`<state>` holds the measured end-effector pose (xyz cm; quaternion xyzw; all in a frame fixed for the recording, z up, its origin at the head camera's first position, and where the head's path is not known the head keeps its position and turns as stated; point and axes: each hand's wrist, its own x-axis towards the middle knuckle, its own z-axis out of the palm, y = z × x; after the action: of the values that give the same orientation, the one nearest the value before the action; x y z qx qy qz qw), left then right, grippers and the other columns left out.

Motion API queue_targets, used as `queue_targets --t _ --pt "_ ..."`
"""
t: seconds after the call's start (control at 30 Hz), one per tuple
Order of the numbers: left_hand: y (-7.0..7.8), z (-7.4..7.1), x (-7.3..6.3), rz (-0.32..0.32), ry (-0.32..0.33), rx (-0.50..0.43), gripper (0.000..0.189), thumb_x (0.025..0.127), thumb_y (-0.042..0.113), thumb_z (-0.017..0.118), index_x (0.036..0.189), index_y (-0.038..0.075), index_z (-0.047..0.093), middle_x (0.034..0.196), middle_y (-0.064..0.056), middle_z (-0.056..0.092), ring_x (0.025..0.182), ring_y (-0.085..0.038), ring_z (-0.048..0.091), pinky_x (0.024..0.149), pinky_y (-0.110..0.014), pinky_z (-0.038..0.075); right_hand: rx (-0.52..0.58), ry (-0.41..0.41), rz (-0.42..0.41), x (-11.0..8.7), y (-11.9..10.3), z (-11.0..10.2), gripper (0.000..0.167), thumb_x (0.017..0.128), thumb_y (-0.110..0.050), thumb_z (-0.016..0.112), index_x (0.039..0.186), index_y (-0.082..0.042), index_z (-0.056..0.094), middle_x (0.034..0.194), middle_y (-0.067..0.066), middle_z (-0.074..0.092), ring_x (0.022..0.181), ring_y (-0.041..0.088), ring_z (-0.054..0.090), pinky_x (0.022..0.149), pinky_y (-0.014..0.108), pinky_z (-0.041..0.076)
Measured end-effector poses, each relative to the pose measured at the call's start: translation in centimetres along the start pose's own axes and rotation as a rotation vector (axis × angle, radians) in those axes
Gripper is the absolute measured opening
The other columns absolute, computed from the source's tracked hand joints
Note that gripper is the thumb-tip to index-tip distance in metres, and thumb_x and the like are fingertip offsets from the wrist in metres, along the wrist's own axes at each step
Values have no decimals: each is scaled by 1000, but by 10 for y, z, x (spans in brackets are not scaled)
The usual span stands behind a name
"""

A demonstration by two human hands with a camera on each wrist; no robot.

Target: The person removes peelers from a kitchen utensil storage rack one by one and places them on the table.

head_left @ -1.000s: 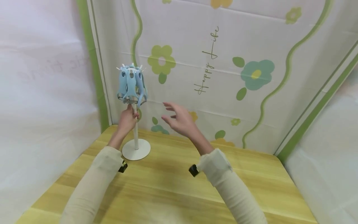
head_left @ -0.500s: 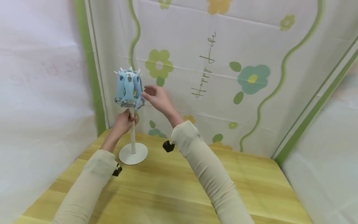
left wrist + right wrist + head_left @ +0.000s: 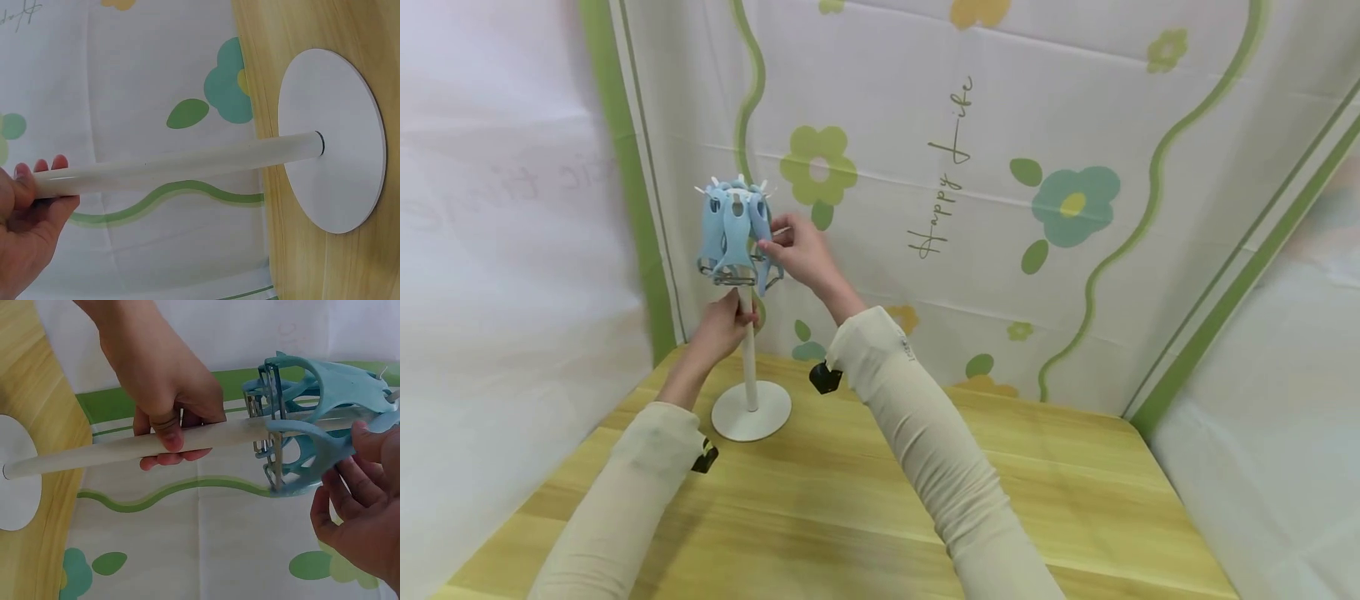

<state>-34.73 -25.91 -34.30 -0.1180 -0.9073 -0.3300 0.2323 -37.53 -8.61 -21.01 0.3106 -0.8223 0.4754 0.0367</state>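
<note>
Several light blue Y-shaped peelers (image 3: 737,236) with metal blades hang blade-down in a ring from the white prongs atop a stand. The stand has a white pole (image 3: 749,367) and a round white base (image 3: 337,187) that sits on the table. My left hand (image 3: 718,327) grips the pole just below the blades, with fingers and thumb wrapped round it. My right hand (image 3: 805,254) pinches the handle of the right-side peeler (image 3: 328,449) between thumb and fingers. That peeler is still among the others near the prongs.
A wood-grain table (image 3: 880,500) lies under the stand. Close behind it hangs a white cloth (image 3: 880,167) with printed flowers and green borders. Pale sheets (image 3: 512,250) close off the left and right sides.
My right hand has moved left and up from beside the stand to the right-side peeler and now pinches it. My left hand keeps its grip on the pole.
</note>
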Motion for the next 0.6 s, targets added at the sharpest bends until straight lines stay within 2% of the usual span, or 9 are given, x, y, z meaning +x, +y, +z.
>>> queue_targets --t 0.1,0.17,0.4,0.6 --pt "2 1 1 -9 -2 4 11 99 -1 53 107 -8 52 90 -23 65 89 -41 64 80 -54 53 -33 -5 -28 1 4 -1 22 100 -20 61 114 -3 66 107 12 74 88 15 66 73 21 51" --pt "3 1 1 -19 -6 -7 11 99 -1 53 108 -8 52 90 -24 65 90 -41 64 80 -54 53 -42 -12 -34 2 4 -2 21 100 -19 60 111 -3 68 105 12 74 85 13 63 71 20 50" --pt "5 4 3 -32 -11 -33 10 99 -2 54 107 -7 53 90 -23 67 91 -40 65 81 -52 52 20 34 -50 0 -1 -12 20 101 -12 58 112 3 66 110 19 72 89 16 64 76 20 50" --pt "7 -1 0 -35 -2 -28 8 98 -1 55 104 -7 54 89 -25 68 89 -41 65 79 -50 51 76 63 -65 -2 -7 -17 20 100 -13 60 111 3 65 108 18 72 89 15 64 74 19 49"
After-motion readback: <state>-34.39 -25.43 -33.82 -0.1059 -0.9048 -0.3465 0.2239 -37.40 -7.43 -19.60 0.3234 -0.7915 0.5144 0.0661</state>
